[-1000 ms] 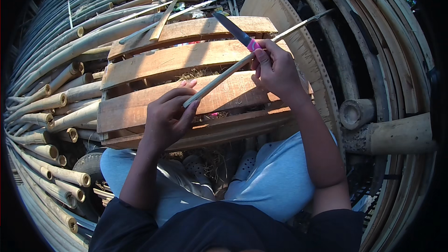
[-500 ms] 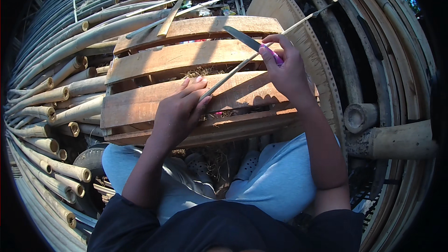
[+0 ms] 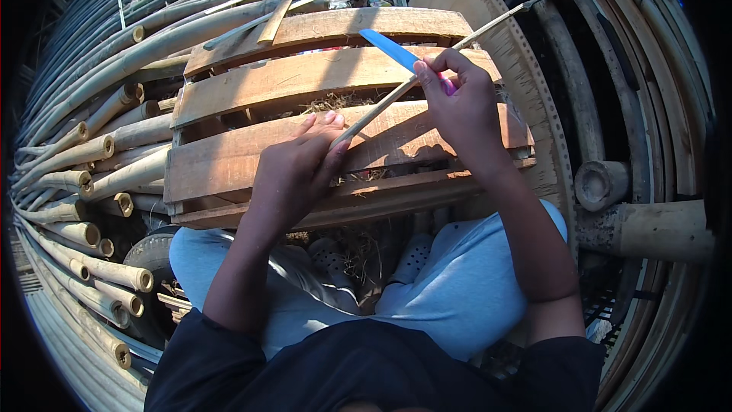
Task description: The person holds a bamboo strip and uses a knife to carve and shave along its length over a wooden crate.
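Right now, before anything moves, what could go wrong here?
The bare right hand grips a pink-handled knife with a blue-looking blade, its thumb close to that edge; a slip might cut it. The bare left hand holds the near end of a thin, pale wooden stick, so a stroke toward it could reach that hand. Dropped, the knife might fall between slats of the brown wooden crate.

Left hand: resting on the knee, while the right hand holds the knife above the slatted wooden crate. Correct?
Not on the knee: the head view shows the left hand at the near end of the thin stick. The right hand does hold the knife above the slatted wooden crate.
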